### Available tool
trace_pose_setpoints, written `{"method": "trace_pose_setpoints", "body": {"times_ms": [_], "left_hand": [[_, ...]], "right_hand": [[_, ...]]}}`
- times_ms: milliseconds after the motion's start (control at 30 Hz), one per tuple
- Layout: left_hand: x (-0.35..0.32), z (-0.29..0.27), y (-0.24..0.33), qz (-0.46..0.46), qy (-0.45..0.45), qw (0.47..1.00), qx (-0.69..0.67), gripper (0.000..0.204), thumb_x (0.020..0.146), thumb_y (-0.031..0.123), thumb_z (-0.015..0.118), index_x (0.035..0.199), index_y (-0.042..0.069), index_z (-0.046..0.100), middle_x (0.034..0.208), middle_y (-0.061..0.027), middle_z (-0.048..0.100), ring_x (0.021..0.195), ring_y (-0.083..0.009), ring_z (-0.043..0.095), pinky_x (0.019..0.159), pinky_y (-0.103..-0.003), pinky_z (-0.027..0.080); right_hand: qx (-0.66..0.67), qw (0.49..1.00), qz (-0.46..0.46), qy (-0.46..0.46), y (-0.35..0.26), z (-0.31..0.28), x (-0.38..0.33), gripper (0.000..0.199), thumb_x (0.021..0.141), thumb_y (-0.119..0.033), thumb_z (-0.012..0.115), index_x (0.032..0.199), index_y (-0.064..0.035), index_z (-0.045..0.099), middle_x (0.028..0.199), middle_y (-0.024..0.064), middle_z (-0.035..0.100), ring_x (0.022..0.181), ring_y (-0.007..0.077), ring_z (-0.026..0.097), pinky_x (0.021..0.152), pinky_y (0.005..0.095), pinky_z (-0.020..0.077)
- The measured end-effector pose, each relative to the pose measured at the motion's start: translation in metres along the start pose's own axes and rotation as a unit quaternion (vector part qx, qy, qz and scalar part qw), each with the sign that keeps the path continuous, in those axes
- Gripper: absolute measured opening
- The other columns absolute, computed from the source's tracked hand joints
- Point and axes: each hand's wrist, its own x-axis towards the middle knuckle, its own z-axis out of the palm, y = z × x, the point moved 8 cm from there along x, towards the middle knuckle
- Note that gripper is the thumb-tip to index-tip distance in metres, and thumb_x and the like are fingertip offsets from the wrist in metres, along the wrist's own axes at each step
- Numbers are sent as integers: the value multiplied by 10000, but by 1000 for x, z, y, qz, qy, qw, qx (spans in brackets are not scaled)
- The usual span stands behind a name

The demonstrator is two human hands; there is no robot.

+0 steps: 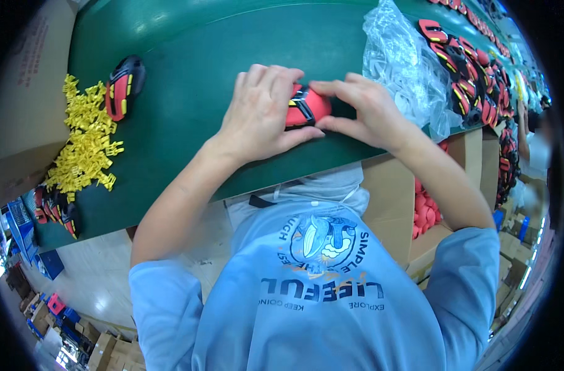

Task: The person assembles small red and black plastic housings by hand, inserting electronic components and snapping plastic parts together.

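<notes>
1. Head view: red-and-black shell (318, 109) was by the middle of the near edge of the bench (183, 80); couldn't tell if it touched the top.
2. Left hand (263, 108): grip closed around the shell's left part, thumb along the near side.
3. Right hand (368, 111): grip pinched the right end, thumb near side, fingers far side.
4. Handling (judged): likely light, fairly stiff, smooth, not fragile; best held by its long sides.
5. Long axis ran roughly left-right, along the near edge; rounded red end pointed right, left end hidden.
6. Yellow clips (87, 139) lay toward the left edge.
</notes>
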Motion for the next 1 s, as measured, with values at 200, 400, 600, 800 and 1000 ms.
{"method": "trace_pose_setpoints", "body": {"times_ms": [200, 400, 600, 800, 1000], "left_hand": [[9, -7, 15, 1, -45, 999, 14, 849, 682, 601, 866, 1283, 66, 595, 1191, -122, 616, 1071, -336, 555, 922, -456, 436], [7, -3, 8, -4, -32, 999, 15, 644, 752, 556, 831, 1219, 135, 689, 1180, -90, 634, 1066, -328, 561, 912, -465, 448], [0, -7, 10, -19, -36, 999, 12, 585, 753, 506, 841, 1199, 153, 705, 1194, -70, 641, 1047, -327, 563, 916, -466, 455], [4, 3, 14, 14, -44, 999, -1, 578, 743, 490, 848, 1188, 149, 705, 1185, -57, 640, 1024, -318, 558, 913, -457, 461], [2, -18, 2, -22, -19, 999, 22, 594, 723, 532, 846, 1161, 152, 716, 1156, -61, 653, 1022, -311, 573, 917, -456, 465]], "right_hand": [[0, 999, 31, 20, -4, -5, -16, 545, 794, -307, 834, 1270, -74, 705, 1022, 83, 750, 793, 270, 628, 734, 401, 552], [-2, 999, 10, 41, -1, 0, -14, 509, 789, -294, 836, 1226, -65, 712, 1088, 89, 754, 778, 280, 612, 763, 396, 554], [374, 912, 58, 157, -4, -55, -8, 221, 954, -247, 726, 966, -33, 670, 840, 36, 631, 708, 185, 591, 639, 290, 479], [288, 908, 101, 286, -47, 2, 36, 361, 1109, -323, 415, 819, -124, 493, 700, -28, 453, 496, 63, 441, 452, 268, 322], [677, 718, -51, 154, -57, -98, 30, 543, 1107, -526, 384, 708, -159, 338, 583, -53, 243, 448, 85, 196, 425, 271, 192]]}}
